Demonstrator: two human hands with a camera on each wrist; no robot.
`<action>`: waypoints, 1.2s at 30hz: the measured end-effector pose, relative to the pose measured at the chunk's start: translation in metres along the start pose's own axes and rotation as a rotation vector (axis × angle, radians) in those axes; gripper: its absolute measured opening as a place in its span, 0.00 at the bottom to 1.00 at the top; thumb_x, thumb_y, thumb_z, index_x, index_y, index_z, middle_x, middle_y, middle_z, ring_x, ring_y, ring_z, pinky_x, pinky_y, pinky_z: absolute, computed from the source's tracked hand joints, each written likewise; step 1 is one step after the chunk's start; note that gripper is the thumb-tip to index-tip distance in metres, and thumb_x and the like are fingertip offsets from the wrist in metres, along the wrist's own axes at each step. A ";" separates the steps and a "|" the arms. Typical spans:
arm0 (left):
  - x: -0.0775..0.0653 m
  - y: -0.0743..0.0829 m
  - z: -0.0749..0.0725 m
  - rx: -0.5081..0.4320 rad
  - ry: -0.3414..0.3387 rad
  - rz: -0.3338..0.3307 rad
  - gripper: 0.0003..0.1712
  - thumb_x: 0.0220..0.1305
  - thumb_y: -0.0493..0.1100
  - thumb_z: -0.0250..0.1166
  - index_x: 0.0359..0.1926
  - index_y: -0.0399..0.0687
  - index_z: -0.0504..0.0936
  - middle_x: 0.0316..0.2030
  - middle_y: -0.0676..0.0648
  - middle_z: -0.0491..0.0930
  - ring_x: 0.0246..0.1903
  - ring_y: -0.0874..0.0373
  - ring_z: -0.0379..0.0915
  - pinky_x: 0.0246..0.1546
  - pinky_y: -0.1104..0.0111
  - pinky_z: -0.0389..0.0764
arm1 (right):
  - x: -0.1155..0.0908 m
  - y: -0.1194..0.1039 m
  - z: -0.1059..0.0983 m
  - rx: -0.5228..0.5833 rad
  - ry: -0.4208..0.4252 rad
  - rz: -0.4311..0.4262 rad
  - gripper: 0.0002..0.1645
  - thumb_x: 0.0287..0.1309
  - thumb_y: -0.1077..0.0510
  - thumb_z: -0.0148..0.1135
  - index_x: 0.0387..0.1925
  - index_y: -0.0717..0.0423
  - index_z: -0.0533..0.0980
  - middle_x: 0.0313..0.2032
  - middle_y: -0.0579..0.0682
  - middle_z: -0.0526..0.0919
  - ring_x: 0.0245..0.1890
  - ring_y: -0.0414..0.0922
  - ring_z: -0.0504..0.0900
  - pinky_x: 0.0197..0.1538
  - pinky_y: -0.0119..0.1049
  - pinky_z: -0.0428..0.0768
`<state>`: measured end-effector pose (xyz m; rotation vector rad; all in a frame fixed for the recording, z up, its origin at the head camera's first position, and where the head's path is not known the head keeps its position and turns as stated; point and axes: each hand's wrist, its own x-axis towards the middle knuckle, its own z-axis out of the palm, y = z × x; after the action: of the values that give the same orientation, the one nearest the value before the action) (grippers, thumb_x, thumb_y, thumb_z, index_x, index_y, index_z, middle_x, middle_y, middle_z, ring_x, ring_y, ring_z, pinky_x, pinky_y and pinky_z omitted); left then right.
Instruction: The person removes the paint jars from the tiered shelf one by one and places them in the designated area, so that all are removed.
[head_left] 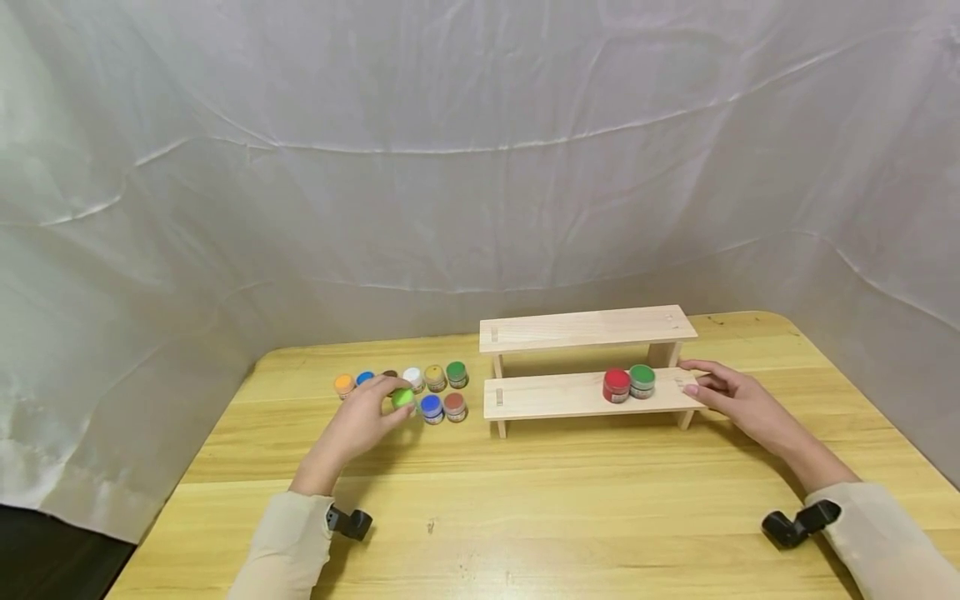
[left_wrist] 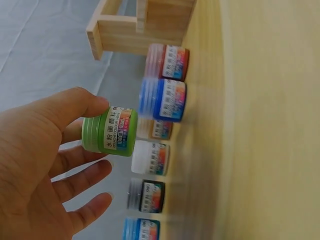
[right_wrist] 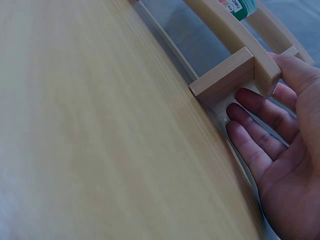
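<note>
A light green paint jar [left_wrist: 117, 131] is pinched between the thumb and fingers of my left hand [head_left: 365, 417]. In the left wrist view it is held on its side across the frame, with its label in sight and its lid towards the palm. Over at the two-step wooden shelf [head_left: 555, 395], my right hand [head_left: 738, 404] grips the right end of the lower board, thumb on top and fingers around the end and underneath. A red paint jar [head_left: 617, 385] and a dark green paint jar [head_left: 642, 381] stand side by side on that board, near its right end.
Behind the held jar, a row of paint jars stands on the table, among them white [head_left: 413, 378], ochre [head_left: 435, 377] and green [head_left: 457, 373] ones. Blue [head_left: 432, 408] and brown-red [head_left: 454, 407] jars stand in front. The upper board [head_left: 585, 329] carries nothing. Grey cloth [head_left: 480, 208] hangs behind.
</note>
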<state>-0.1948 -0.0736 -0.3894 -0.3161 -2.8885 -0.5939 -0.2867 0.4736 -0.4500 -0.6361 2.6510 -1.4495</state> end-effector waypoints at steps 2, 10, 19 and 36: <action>0.000 -0.003 0.001 -0.008 -0.007 -0.004 0.20 0.64 0.49 0.68 0.54 0.46 0.80 0.52 0.44 0.79 0.54 0.42 0.72 0.55 0.44 0.72 | 0.000 0.000 0.000 0.000 0.000 0.002 0.29 0.70 0.51 0.57 0.68 0.57 0.66 0.47 0.58 0.81 0.42 0.34 0.79 0.43 0.24 0.74; 0.000 -0.010 0.008 -0.021 -0.041 -0.033 0.22 0.64 0.49 0.67 0.56 0.46 0.79 0.56 0.41 0.77 0.59 0.38 0.68 0.60 0.40 0.65 | 0.000 0.001 -0.001 -0.002 -0.002 0.009 0.29 0.70 0.51 0.57 0.68 0.57 0.66 0.48 0.59 0.81 0.43 0.33 0.79 0.43 0.23 0.74; 0.003 -0.011 0.013 -0.003 -0.064 -0.041 0.23 0.64 0.48 0.68 0.57 0.45 0.80 0.55 0.42 0.79 0.59 0.38 0.68 0.60 0.42 0.66 | 0.000 0.002 -0.001 -0.010 -0.002 0.008 0.30 0.70 0.51 0.57 0.68 0.57 0.66 0.47 0.58 0.82 0.43 0.33 0.79 0.43 0.24 0.74; 0.002 -0.013 0.017 -0.004 -0.102 -0.051 0.24 0.63 0.49 0.69 0.57 0.47 0.79 0.57 0.42 0.78 0.58 0.41 0.70 0.59 0.46 0.69 | 0.000 0.001 -0.002 0.005 -0.009 0.012 0.30 0.70 0.51 0.57 0.68 0.57 0.65 0.47 0.57 0.83 0.42 0.33 0.79 0.43 0.25 0.74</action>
<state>-0.2024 -0.0781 -0.4089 -0.2820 -3.0020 -0.6094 -0.2875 0.4751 -0.4499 -0.6238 2.6387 -1.4458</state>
